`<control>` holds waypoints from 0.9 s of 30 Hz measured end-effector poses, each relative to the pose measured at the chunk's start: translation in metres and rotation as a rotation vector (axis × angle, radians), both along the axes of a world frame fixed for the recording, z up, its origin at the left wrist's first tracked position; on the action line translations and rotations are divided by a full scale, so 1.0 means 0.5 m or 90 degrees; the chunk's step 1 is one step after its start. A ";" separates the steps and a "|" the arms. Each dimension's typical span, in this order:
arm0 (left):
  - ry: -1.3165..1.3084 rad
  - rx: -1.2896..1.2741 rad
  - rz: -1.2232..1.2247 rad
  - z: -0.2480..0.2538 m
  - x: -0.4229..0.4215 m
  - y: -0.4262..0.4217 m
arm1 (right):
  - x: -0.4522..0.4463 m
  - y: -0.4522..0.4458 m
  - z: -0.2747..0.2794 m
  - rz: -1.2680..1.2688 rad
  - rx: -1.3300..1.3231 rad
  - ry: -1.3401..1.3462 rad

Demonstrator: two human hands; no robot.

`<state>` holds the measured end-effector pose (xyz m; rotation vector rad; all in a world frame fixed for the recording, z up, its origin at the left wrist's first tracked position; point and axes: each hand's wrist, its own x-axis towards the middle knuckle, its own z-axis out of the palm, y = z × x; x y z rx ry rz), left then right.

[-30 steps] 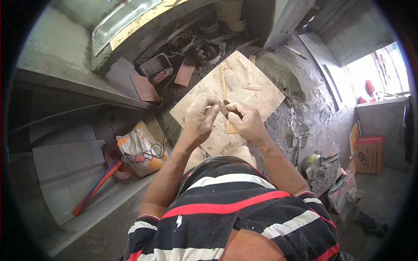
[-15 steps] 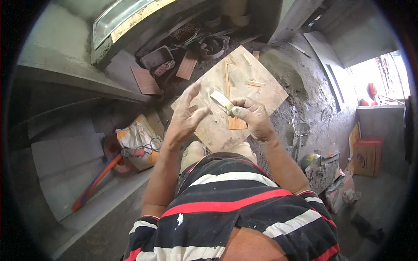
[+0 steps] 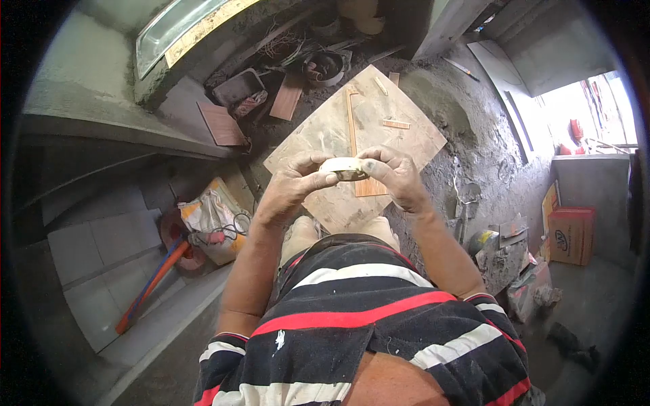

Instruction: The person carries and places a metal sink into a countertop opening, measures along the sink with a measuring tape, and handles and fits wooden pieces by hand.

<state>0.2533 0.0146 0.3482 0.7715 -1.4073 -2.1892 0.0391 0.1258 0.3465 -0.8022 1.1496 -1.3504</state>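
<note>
Between both hands, above the square board [image 3: 318,145], is a thin whitish ring that looks like a roll of tape [image 3: 340,165]. My left hand [image 3: 292,186] pinches its left end between thumb and fingers. At the opposite end my right hand [image 3: 397,179] grips it, the thumb pressed on the near side. Below the hands, a wood-coloured strip [image 3: 351,122] runs along the board and widens into a grooved piece [image 3: 371,188] at its near end. A short slatted piece [image 3: 397,124] and a pale stick [image 3: 381,86] lie farther back on the board.
To the left stand a white sack [image 3: 206,213] and a tool with an orange handle [image 3: 152,277]. Brown tiles [image 3: 221,124], a grey tub [image 3: 238,90] and a round bucket [image 3: 325,68] are beyond the board. A cardboard box [image 3: 570,235] sits right, past rough cement floor [image 3: 467,145].
My left hand has moved right and closed on the tape roll's free end. The roll has turned from slanted to nearly level, with my right hand still holding it.
</note>
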 end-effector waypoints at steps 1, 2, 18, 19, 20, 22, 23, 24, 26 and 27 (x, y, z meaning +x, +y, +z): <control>-0.001 -0.001 0.000 0.007 0.000 -0.003 | -0.002 0.001 0.006 0.015 -0.005 0.041; -0.038 -0.017 -0.037 0.016 0.000 -0.009 | -0.002 0.001 0.017 0.015 -0.006 0.040; 0.132 0.168 -0.046 -0.020 0.012 0.004 | -0.005 0.034 0.016 0.147 0.054 -0.235; 0.132 0.169 -0.048 -0.029 0.009 0.007 | -0.005 0.035 0.012 0.156 0.056 -0.243; 0.159 0.222 -0.020 -0.041 0.006 0.011 | -0.002 0.036 0.011 0.154 0.057 -0.244; 0.185 0.275 0.007 -0.064 -0.001 0.022 | 0.012 0.036 0.009 0.125 0.020 -0.306; 0.184 0.324 0.066 -0.076 -0.007 0.028 | 0.015 0.036 0.009 0.124 0.020 -0.306; 0.183 0.373 0.126 -0.084 -0.013 0.034 | 0.019 0.037 0.009 0.100 0.022 -0.305; 0.263 0.413 0.072 -0.096 -0.021 0.049 | 0.023 0.039 0.007 0.073 0.025 -0.304; 0.207 0.434 0.090 -0.077 -0.037 0.063 | 0.022 0.036 0.004 0.069 0.030 -0.281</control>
